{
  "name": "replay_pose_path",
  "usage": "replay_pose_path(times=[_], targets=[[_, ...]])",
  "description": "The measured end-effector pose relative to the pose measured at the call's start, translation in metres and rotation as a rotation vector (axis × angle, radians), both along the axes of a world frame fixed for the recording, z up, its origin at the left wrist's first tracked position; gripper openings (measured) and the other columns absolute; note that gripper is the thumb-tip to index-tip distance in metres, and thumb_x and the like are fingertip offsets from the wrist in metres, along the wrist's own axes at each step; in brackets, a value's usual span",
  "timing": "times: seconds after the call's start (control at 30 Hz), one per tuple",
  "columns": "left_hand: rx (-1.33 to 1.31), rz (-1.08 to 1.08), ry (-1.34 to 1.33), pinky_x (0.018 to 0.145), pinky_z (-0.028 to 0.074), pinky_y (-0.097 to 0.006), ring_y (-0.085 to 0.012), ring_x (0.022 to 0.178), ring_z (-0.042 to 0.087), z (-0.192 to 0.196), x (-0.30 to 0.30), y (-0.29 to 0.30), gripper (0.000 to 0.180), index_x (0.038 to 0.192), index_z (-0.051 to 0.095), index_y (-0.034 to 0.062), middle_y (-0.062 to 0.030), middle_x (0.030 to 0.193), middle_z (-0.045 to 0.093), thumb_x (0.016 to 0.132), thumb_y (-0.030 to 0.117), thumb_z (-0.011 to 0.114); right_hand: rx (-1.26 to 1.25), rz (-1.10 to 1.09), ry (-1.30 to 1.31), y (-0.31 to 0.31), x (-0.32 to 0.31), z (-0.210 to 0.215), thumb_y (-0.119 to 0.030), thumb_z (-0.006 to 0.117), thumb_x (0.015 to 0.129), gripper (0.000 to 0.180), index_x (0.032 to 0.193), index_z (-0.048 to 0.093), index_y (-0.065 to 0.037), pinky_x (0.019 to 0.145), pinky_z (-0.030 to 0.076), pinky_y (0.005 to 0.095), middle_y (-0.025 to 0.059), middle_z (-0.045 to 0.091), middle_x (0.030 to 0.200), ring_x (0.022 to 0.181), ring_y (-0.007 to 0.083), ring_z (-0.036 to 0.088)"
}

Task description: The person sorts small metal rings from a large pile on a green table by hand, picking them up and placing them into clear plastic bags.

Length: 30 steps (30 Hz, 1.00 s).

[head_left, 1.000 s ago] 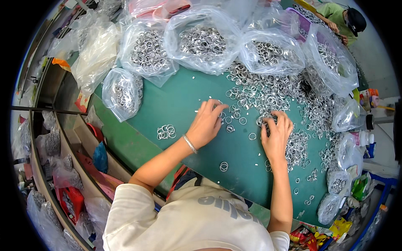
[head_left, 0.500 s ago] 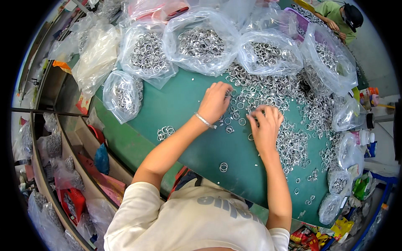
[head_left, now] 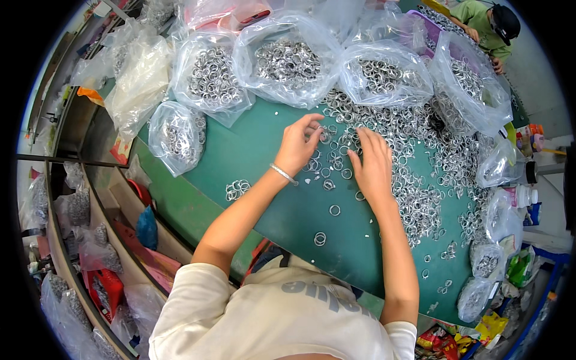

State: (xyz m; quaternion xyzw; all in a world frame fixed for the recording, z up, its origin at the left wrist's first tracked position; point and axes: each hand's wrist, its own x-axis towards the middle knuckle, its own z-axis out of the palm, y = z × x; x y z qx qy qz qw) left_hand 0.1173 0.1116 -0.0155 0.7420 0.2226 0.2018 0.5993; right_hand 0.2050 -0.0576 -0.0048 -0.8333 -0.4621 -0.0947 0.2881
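Many silvery metal rings (head_left: 417, 210) lie in a loose heap on the green tabletop (head_left: 273, 207). My left hand (head_left: 298, 144), with a silvery bracelet at the wrist, hovers at the heap's left edge. Its fingers are bent and the thumb stands apart from them; rings lie just beyond the tips. My right hand (head_left: 373, 165) is stretched out palm down over the rings, thumb spread to the left. What lies under its palm is hidden. A single ring (head_left: 335, 210) sits between my forearms, with a small stack of rings (head_left: 320, 239) nearer me.
Clear plastic bags of rings (head_left: 288, 63) line the far side, and a smaller bag (head_left: 177, 138) stands at the left. A ring cluster (head_left: 237, 189) lies by my left forearm. Shelves with bags (head_left: 78, 207) are at far left. Another person (head_left: 483, 30) works at the far right.
My right hand has straightened its fingers and shifted slightly up and left. My left hand has moved a little left and opened up. A single ring now lies on the tabletop between my forearms.
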Motion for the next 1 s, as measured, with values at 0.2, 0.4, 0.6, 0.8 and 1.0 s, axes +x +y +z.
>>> replay_pose_path(times=[0.2, 0.4, 0.6, 0.8, 1.0], targets=[[0.3, -0.151, 0.128, 0.061, 0.048, -0.029, -0.0163, 0.068, 0.059, 0.006, -0.012, 0.006, 0.02, 0.101, 0.063, -0.0009, -0.0094, 0.081, 0.06, 0.083, -0.004, 0.058, -0.213, 0.181, -0.003, -0.031, -0.019, -0.004, -0.007, 0.067, 0.076, 0.027, 0.102, 0.061, -0.001, 0.091, 0.038, 0.0411, 0.0113, 0.056, 0.116, 0.111, 0.0276, 0.05], [0.527, -0.192, -0.016, 0.071, 0.047, -0.039, -0.0313, 0.078, 0.057, 0.005, -0.012, 0.004, 0.015, 0.092, 0.064, 0.0003, -0.0132, 0.082, 0.06, 0.081, -0.004, 0.056, 0.002, 0.161, 0.124, -0.07, -0.024, 0.004, -0.005, 0.065, 0.078, 0.012, 0.09, 0.065, -0.002, 0.09, 0.038, 0.0401, 0.0094, 0.059, 0.108, 0.108, 0.0267, 0.052], [0.542, -0.324, -0.06, 0.077, 0.045, -0.04, -0.0317, 0.086, 0.056, 0.01, -0.015, -0.008, 0.011, 0.09, 0.064, 0.0013, -0.0121, 0.088, 0.061, 0.081, -0.001, 0.058, -0.039, -0.074, -0.041, -0.032, -0.01, -0.003, -0.009, 0.066, 0.079, 0.031, 0.108, 0.06, -0.002, 0.092, 0.036, 0.0411, 0.0113, 0.057, 0.111, 0.106, 0.0286, 0.05], [0.827, -0.231, 0.006, 0.08, 0.039, -0.039, -0.0235, 0.095, 0.054, 0.007, -0.012, -0.023, 0.01, 0.091, 0.065, 0.0052, -0.006, 0.101, 0.061, 0.081, 0.008, 0.063, -0.254, -0.106, -0.111, -0.008, -0.001, -0.006, -0.017, 0.067, 0.078, 0.026, 0.099, 0.063, -0.002, 0.096, 0.032, 0.0443, 0.0107, 0.055, 0.115, 0.11, 0.0279, 0.047], [0.706, -0.407, 0.16, 0.083, 0.036, -0.038, -0.0226, 0.106, 0.052, 0.01, -0.026, -0.019, 0.023, 0.103, 0.063, 0.0066, -0.0058, 0.122, 0.056, 0.082, 0.016, 0.065, -0.243, -0.273, -0.097, -0.039, -0.005, 0.005, -0.014, 0.063, 0.081, 0.025, 0.104, 0.062, -0.002, 0.098, 0.03, 0.0485, 0.012, 0.053, 0.119, 0.115, 0.0297, 0.045]])
